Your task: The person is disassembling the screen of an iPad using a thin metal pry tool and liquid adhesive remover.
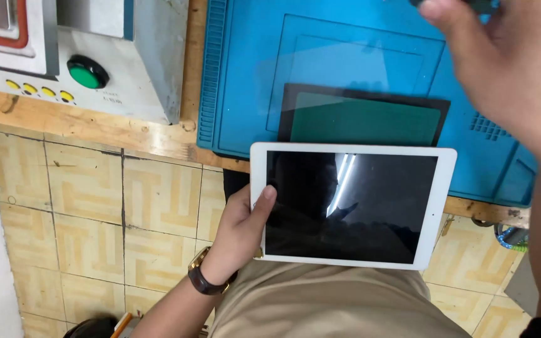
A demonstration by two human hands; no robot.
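Left hand [240, 228] grips the white tablet [352, 203] by its left edge, thumb on the glass, held over the lap just off the bench. Right hand [502, 69] blurred above the blue mat [245, 94]; grip unreadable. Risk: one-edge hold, tablet could tip and drop to the tiles.

From my feed the light is bright and even, coming from overhead; a tube lamp shows as a white streak of glare on the dark screen of the tablet [352, 206]. Shadows are soft and faint. My right hand [502, 62] is smeared by motion blur, while the left hand [242, 225] is sharp.
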